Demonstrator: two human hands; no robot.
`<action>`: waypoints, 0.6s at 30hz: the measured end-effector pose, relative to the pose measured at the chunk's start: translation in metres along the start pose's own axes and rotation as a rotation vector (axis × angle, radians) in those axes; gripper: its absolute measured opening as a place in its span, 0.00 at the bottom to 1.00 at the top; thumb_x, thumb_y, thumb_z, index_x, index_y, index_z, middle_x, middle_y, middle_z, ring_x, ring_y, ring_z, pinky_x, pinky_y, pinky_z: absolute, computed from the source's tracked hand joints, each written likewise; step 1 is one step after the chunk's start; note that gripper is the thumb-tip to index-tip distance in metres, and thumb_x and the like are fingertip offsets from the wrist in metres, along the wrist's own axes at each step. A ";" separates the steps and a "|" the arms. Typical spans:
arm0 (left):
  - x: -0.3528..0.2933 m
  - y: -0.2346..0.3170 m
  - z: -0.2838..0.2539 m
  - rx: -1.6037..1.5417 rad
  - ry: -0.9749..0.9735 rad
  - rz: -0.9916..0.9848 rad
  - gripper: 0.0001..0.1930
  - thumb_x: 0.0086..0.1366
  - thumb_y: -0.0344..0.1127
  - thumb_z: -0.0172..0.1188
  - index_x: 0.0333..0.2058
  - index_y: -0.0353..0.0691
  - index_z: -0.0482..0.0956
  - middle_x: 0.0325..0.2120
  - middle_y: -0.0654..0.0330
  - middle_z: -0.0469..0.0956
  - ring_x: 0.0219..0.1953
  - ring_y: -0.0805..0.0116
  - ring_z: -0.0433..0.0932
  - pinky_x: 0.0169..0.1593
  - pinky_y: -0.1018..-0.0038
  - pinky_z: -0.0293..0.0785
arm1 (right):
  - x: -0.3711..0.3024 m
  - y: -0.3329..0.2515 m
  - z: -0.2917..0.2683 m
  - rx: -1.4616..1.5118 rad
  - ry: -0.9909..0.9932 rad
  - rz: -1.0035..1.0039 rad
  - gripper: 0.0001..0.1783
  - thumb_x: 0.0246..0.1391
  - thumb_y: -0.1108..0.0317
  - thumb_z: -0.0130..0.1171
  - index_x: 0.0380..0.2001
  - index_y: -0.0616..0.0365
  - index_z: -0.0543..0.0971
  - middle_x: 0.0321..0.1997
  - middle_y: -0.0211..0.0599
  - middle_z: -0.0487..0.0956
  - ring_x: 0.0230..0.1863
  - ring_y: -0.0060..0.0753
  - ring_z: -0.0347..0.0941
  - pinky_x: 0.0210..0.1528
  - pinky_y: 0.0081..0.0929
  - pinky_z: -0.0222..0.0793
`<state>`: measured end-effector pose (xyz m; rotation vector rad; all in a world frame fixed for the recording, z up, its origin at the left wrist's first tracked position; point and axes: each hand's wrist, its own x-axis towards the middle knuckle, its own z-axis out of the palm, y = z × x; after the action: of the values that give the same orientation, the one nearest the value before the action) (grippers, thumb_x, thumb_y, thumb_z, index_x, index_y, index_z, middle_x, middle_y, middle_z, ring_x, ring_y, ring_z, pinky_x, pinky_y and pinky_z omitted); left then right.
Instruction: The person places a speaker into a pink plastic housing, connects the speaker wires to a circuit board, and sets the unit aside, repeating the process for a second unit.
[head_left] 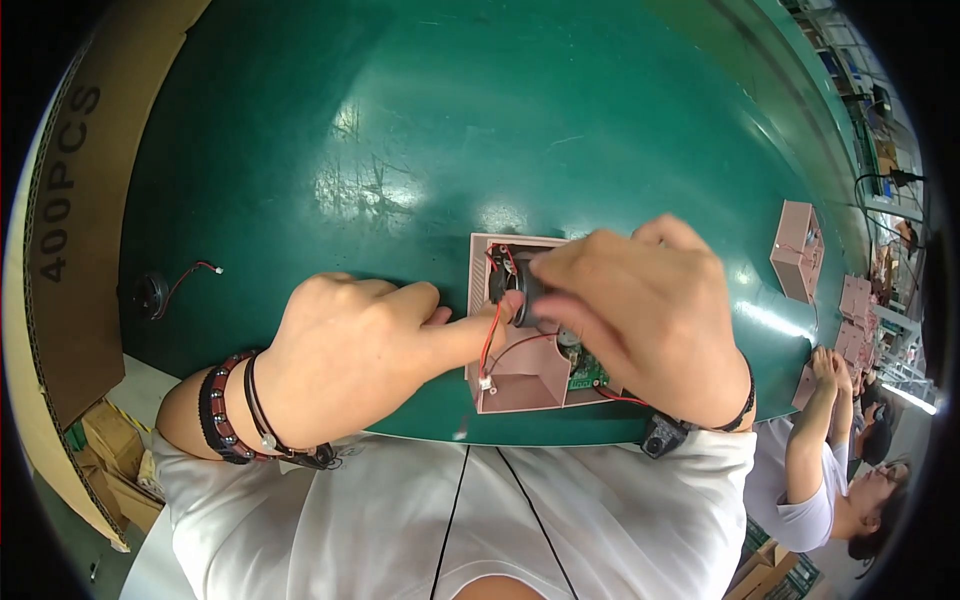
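A pink plastic housing (525,393) lies open in front of me, with a green circuit board (583,377) and red and black wires inside. In its upper part sits a dark round speaker (521,290). My left hand (365,340) has its fingers curled in, while its thumb reaches into the housing and presses at the speaker's edge beside a red wire. Coming from the other side, my right hand (650,310) holds the speaker's right side between thumb and fingers, slightly smeared by motion. A small white connector (486,383) ends the loose wires near the housing's lower left.
Another small round speaker (151,296) with a wired plug lies far left on the green table (450,120). A tall cardboard box (90,230) borders the left side. More pink housings (798,250) stand at the right, near a co-worker's hands (832,369).
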<state>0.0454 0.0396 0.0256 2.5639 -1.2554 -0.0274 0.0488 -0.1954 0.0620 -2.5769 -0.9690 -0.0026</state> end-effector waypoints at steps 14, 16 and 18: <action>0.013 -0.013 0.015 -0.321 0.198 0.031 0.10 0.55 0.27 0.59 0.37 0.47 0.79 0.20 0.64 0.76 0.18 0.61 0.76 0.18 0.68 0.68 | 0.017 0.016 0.004 0.514 0.127 -0.082 0.11 0.44 0.86 0.56 0.32 0.62 0.78 0.42 0.41 0.77 0.34 0.33 0.73 0.33 0.25 0.68; 0.015 -0.016 0.016 -0.354 0.283 0.054 0.10 0.54 0.27 0.60 0.36 0.46 0.79 0.19 0.64 0.76 0.18 0.62 0.75 0.19 0.68 0.68 | 0.010 0.018 0.002 0.582 0.212 -0.022 0.08 0.49 0.83 0.56 0.32 0.63 0.78 0.43 0.40 0.76 0.37 0.31 0.73 0.34 0.24 0.66; 0.015 -0.018 0.014 -0.381 0.291 0.021 0.10 0.54 0.26 0.60 0.36 0.45 0.79 0.21 0.63 0.77 0.19 0.62 0.75 0.20 0.69 0.68 | 0.004 0.027 0.002 0.621 0.256 0.002 0.06 0.51 0.82 0.56 0.32 0.63 0.77 0.43 0.39 0.76 0.38 0.30 0.73 0.35 0.23 0.66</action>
<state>0.0667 0.0346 0.0090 2.1385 -1.0511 0.0975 0.0689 -0.2105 0.0516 -1.9508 -0.7268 -0.0264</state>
